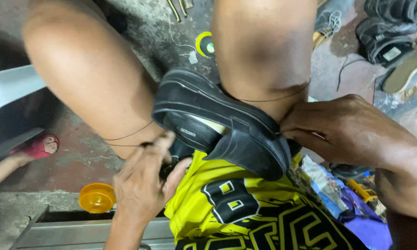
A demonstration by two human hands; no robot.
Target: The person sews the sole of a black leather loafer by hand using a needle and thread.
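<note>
Black shoe (217,122) clamped between knees, stitching underway: right hand (352,132) at 3 o'clock and left hand (143,183) at 7 o'clock, fingers pinching taut thread (130,135).

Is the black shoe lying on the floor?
No, the black shoe is clamped between the person's knees, with the left hand and right hand at its sides.

Black shoe (227,125), glossy, with pale cream insole. Yellow shorts (245,203) patterned with bold black block figures and angular lines. Translucent orange lid (97,197) on grey concrete floor (14,213). Red sandal (41,146). Yellow-rimmed spool (205,44) with green centre. Dark grey shoes (386,34) top right. Purple and blue cloth (356,217).
</note>
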